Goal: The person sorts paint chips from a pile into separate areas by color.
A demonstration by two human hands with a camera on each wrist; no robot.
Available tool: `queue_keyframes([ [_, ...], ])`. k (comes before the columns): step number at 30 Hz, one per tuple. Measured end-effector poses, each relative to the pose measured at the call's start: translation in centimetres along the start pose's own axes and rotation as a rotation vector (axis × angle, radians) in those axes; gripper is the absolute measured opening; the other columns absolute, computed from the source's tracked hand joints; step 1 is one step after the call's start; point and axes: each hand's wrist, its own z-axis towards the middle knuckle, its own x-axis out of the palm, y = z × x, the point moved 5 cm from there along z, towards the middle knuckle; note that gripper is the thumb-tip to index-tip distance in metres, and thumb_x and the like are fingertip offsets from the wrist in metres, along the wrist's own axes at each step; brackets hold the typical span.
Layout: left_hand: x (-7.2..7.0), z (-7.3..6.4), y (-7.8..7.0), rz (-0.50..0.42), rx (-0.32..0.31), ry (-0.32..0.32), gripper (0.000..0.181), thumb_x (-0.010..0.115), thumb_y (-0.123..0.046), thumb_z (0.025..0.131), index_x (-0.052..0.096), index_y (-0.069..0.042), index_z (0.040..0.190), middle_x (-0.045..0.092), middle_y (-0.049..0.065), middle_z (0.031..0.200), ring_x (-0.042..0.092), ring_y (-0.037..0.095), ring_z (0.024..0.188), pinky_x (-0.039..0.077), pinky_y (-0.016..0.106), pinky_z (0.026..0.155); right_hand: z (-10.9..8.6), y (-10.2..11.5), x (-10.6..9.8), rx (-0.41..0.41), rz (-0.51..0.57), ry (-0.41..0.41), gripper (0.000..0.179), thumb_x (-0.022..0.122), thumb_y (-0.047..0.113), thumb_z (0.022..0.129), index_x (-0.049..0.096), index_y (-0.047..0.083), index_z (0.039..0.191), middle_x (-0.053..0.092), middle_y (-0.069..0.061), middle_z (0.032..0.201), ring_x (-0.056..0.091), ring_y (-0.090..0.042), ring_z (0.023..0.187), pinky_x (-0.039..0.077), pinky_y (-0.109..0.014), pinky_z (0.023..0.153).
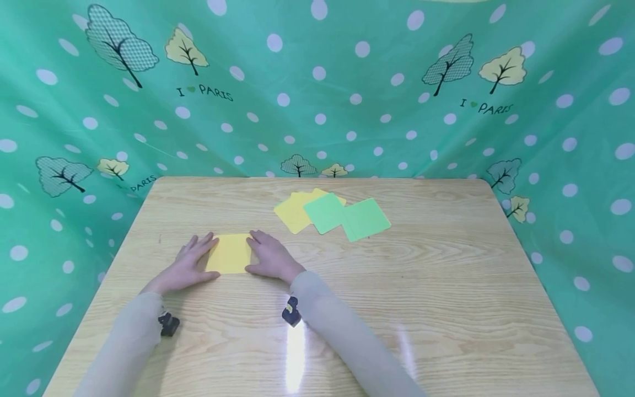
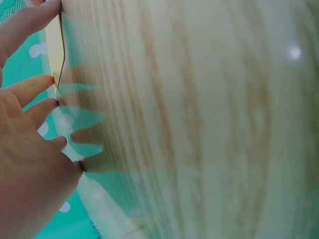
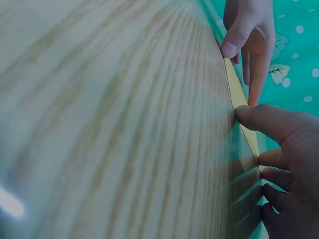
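A square yellow card (image 1: 229, 253) lies flat on the left part of the table, between both hands. Along its left edge, my left hand (image 1: 186, 268) has its fingers spread and fairly straight, fingertips and thumb at the corners. On the opposite side, my right hand (image 1: 270, 256) touches the right edge with its fingertips above and thumb below. The right wrist view shows the card as a thin yellow strip (image 3: 233, 84), with the right thumb (image 3: 254, 117) resting on its near edge. From the left wrist, the left hand (image 2: 35, 144) appears with fingertips down at the tabletop.
Farther back, near the middle, overlapping yellow cards (image 1: 294, 214) and green cards (image 1: 367, 219) lie fanned out. The wooden table (image 1: 446, 298) is bordered by a green dotted cloth (image 1: 317, 121) behind and at both sides. Each wrist carries a small dark camera (image 1: 291, 311).
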Motion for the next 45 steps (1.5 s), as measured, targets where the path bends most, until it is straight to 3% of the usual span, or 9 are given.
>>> queue_keyframes([
  [13, 0.8, -0.1, 0.0, -0.013, 0.004, -0.003, 0.094, 0.074, -0.030, 0.083, 0.018, 0.005, 0.150, 0.010, 0.030, 0.155, -0.004, 0.057, 0.137, -0.007, 0.070, 0.105, -1.6, -1.7, -0.1, -0.113, 0.071, 0.005, 0.073, 0.057, 0.044, 0.096, 0.027, 0.009, 0.153, 0.020, -0.011, 0.158, 0.017, -0.022, 0.145, 0.012, -0.026, 0.115],
  [24, 1.4, 1.2, -1.0, 0.041, 0.009, -0.033, 0.087, 0.070, -0.033, 0.086, 0.024, 0.004, 0.150, 0.009, 0.034, 0.153, -0.002, 0.057, 0.137, -0.004, 0.073, 0.104, -3.6, -2.3, -1.1, -0.090, 0.087, -0.016, 0.067, 0.056, 0.041, 0.096, 0.032, 0.013, 0.152, 0.029, -0.013, 0.154, 0.021, -0.026, 0.143, 0.018, -0.034, 0.115],
  [32, 2.6, 2.7, -3.0, 0.057, 0.048, -0.041, 0.086, 0.070, -0.036, 0.087, 0.026, 0.002, 0.150, 0.013, 0.031, 0.154, 0.003, 0.053, 0.139, -0.001, 0.071, 0.106, -5.2, -4.6, -2.6, -0.066, 0.097, -0.061, 0.067, 0.057, 0.039, 0.096, 0.031, 0.013, 0.152, 0.031, -0.015, 0.152, 0.026, -0.027, 0.141, 0.022, -0.037, 0.115],
  [40, 3.2, 4.7, -5.2, 0.098, 0.067, -0.088, 0.085, 0.071, -0.039, 0.086, 0.029, -0.001, 0.150, 0.018, 0.028, 0.154, 0.010, 0.048, 0.141, 0.004, 0.068, 0.109, -6.5, -8.2, -4.4, -0.022, 0.142, -0.121, 0.065, 0.057, 0.036, 0.096, 0.032, 0.010, 0.151, 0.033, -0.019, 0.150, 0.029, -0.031, 0.139, 0.025, -0.040, 0.114],
  [45, 3.8, 6.1, -7.3, 0.096, 0.106, -0.084, 0.084, 0.071, -0.040, 0.086, 0.032, -0.001, 0.149, 0.020, 0.027, 0.154, 0.012, 0.046, 0.141, 0.007, 0.065, 0.111, -7.5, -10.6, -5.1, 0.013, 0.193, -0.147, 0.064, 0.057, 0.036, 0.097, 0.033, 0.011, 0.151, 0.032, -0.020, 0.151, 0.027, -0.032, 0.140, 0.025, -0.044, 0.113],
])
